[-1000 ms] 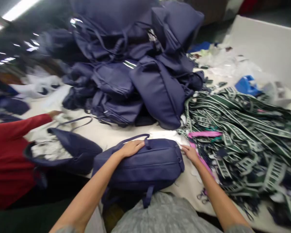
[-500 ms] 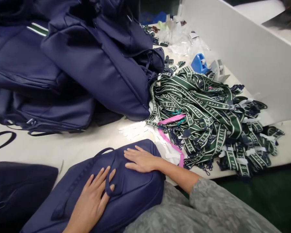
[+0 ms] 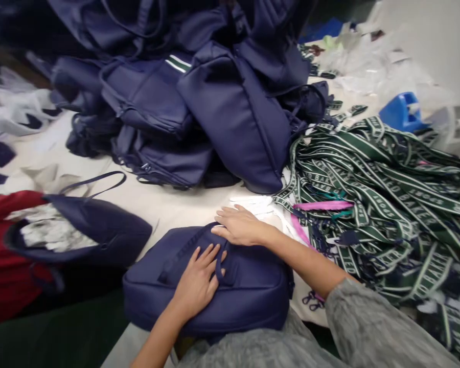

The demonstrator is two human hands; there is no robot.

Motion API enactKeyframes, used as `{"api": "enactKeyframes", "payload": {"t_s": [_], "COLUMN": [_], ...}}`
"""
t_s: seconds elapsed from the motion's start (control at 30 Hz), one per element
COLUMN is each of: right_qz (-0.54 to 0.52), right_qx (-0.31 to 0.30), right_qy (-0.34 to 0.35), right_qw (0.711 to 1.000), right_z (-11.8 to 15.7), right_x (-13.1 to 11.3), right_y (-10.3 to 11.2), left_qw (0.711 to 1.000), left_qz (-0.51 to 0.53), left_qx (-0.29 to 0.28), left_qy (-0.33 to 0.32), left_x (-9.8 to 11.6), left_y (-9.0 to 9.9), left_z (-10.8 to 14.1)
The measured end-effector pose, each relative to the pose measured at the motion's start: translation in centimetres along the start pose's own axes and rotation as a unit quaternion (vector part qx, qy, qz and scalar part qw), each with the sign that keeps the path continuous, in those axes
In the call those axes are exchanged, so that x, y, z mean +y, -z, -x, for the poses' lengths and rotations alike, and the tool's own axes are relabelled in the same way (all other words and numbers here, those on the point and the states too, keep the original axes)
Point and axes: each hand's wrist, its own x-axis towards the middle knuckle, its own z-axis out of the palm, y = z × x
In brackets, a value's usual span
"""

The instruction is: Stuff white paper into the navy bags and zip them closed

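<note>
Two bare hands lie on a navy bag (image 3: 249,301), which sits at the near edge of the pale table (image 3: 168,204), right against the wearer's grey clothing (image 3: 253,350). The left hand (image 3: 199,281) presses flat on the bag's upper face, its fingers spread and nearly straight; a thin strap loop (image 3: 218,266) crosses over them, but they do not curl round it. The right hand (image 3: 239,225) reaches across to the far edge of the same bag, fingers extended and close together, palm down — whether the fingertips pinch any of the dark strap beneath them, I cannot tell.

Beyond the bag rises a large heap of navy bags (image 3: 233,117), one showing a green and white stripe (image 3: 178,63). To the left, near the bag, an open bag (image 3: 118,230) bulges with crumpled paper (image 3: 57,227) beside someone's red clothing (image 3: 11,266). To the right spreads a tangle of green lettered straps (image 3: 368,174) — a pink ribbon (image 3: 324,205) lies across its near left side, and a blue dispenser (image 3: 402,115) stands behind it.
</note>
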Motion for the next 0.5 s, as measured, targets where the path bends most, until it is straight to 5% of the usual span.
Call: {"api": "enactKeyframes", "payload": {"t_s": [0.17, 0.3, 0.4, 0.5], "right_qz": [-0.066, 0.025, 0.086, 0.033], "right_qx": [-0.158, -0.221, -0.119, 0.020], "right_qy": [0.017, 0.018, 0.021, 0.071], "right_qw": [0.985, 0.975, 0.989, 0.997], "right_z": [-0.8, -3.2, -7.5, -11.9], "right_x": [0.4, 0.7, -1.0, -3.7], "right_y": [-6.3, -2.7, 1.5, 0.4], "left_qw": [0.996, 0.993, 0.989, 0.985], "left_qz": [0.064, 0.080, 0.091, 0.100], "left_qx": [0.018, 0.061, 0.084, 0.105], "left_qy": [0.051, 0.056, 0.078, 0.093], "left_x": [1.4, 1.7, 1.9, 2.3], "left_y": [0.6, 0.4, -0.2, -0.8], "left_z": [0.6, 0.8, 0.7, 0.5]}}
